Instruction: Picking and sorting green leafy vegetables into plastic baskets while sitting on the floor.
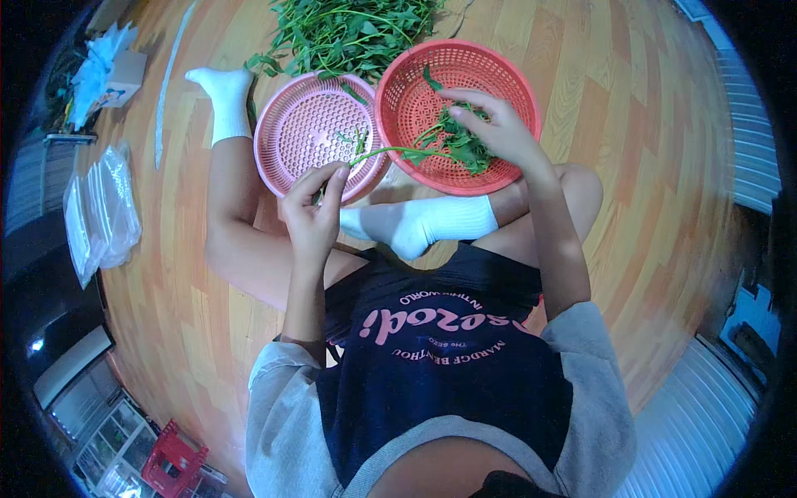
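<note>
My left hand (314, 202) pinches a long green leafy stem (398, 149) between thumb and forefinger, beside the near rim of a pink plastic basket (264, 152). The stem reaches across to a red plastic colander (457, 185), where its far end meets the loose green leaves (464, 146). Over that colander hovers my right hand (498, 124), thumb and fingers apart. A single dark leaf (430, 78) is close to its forefinger tip; whether they touch I cannot tell. Inside the pink basket lie a few short stem pieces (360, 140).
A large heap of leafy greens (355, 34) lies on the wood-look floor (635, 155) behind both baskets. My socked feet flank the pink basket. Clear plastic bags (106, 215) and a small box (126, 78) are at left; a red plastic stool (174, 460) stands lower left.
</note>
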`<action>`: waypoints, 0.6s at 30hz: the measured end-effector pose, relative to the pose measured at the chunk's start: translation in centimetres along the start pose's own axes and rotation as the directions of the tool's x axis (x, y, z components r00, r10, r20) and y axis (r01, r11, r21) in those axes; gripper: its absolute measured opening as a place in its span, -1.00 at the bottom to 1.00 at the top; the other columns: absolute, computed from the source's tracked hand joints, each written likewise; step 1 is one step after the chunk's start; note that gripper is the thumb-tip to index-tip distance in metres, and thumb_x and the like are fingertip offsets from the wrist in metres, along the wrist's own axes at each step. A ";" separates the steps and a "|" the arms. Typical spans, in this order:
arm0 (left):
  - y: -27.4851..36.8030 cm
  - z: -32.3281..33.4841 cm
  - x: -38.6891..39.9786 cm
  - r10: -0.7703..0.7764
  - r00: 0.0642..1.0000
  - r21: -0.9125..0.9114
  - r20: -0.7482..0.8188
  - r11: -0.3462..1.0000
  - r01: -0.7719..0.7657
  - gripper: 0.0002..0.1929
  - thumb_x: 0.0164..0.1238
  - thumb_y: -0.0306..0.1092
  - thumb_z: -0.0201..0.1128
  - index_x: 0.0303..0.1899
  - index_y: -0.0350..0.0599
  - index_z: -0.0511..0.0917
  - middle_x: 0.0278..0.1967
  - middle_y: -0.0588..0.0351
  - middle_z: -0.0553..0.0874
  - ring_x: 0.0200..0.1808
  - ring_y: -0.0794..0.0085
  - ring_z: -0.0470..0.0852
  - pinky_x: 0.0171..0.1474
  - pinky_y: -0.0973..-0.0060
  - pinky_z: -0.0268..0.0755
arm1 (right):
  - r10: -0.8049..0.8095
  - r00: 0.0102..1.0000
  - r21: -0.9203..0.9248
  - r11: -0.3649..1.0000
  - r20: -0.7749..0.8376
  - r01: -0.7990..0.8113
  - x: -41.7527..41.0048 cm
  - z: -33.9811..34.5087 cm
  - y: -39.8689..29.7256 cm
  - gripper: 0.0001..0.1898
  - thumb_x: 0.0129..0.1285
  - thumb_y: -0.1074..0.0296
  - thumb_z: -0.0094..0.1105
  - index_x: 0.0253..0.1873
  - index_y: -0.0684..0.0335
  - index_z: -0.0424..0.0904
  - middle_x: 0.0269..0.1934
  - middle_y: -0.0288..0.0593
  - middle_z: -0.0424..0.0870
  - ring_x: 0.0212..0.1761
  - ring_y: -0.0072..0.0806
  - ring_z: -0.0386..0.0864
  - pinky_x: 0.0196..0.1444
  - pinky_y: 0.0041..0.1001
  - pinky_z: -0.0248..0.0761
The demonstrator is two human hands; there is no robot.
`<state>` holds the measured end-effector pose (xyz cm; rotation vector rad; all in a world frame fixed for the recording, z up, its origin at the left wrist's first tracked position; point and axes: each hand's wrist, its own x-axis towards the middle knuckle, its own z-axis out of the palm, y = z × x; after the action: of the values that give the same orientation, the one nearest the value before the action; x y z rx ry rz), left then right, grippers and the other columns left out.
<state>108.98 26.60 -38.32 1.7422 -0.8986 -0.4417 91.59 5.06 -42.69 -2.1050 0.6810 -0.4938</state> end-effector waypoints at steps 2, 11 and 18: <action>-0.1 0.4 0.4 -0.011 1.000 -0.060 0.012 0.998 0.011 -0.89 0.17 -0.52 0.21 -0.32 -0.36 0.62 -0.46 0.08 0.64 -0.41 0.58 0.52 -0.31 0.64 0.33 | -0.134 0.979 0.372 0.926 0.151 0.070 -0.4 0.2 -2.1 -0.71 0.26 0.33 0.06 0.04 0.27 0.52 -0.04 -0.23 0.59 0.03 -0.51 0.48 0.02 -0.48 0.36; -0.3 0.0 1.9 -0.012 1.000 -0.038 0.027 0.999 0.013 -0.87 0.18 -0.49 0.22 -0.29 -0.36 0.61 -0.41 0.04 0.66 -0.33 0.55 0.56 -0.25 0.64 0.37 | -0.034 0.946 0.326 0.942 0.322 -0.076 -1.2 0.2 -3.5 -0.81 0.21 0.35 0.12 -0.15 0.31 0.60 -0.31 -0.21 0.66 -0.32 -0.59 0.53 -0.20 -0.56 0.37; 0.6 2.4 0.7 0.288 0.913 0.367 0.289 0.847 -0.384 -0.94 0.02 -0.47 0.27 -0.43 -0.20 0.62 -0.58 0.09 0.58 -0.49 0.32 0.51 -0.27 0.46 0.20 | 0.097 0.995 -0.306 0.947 -0.023 -0.100 -1.7 2.5 -0.2 -0.78 0.06 0.18 0.09 -0.39 0.21 0.62 -0.50 -0.25 0.64 -0.35 -0.21 0.55 -0.29 -0.26 0.20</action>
<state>107.59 24.49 -38.47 1.8822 -1.5281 -0.2187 91.75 7.74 -44.15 -2.3438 0.9115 -0.3577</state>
